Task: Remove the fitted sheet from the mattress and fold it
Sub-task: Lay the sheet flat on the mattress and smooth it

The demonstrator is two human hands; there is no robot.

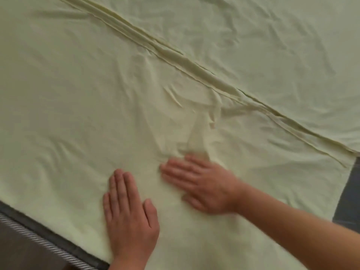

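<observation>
Hands flat, fingers straight, both press the sheet [97,94], which fills the frame over the mattress [348,191]; left hand [129,215] lower centre, right hand [200,184] beside it, blurred; a hard sweep could bunch cloth ahead, skewing the layered fold edge [194,67] running upper left to right.

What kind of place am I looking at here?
Most likely a bedroom: the pale yellow sheet is spread over a grey mattress with corded piping, and both hands, left and right, lie flat on it.
</observation>
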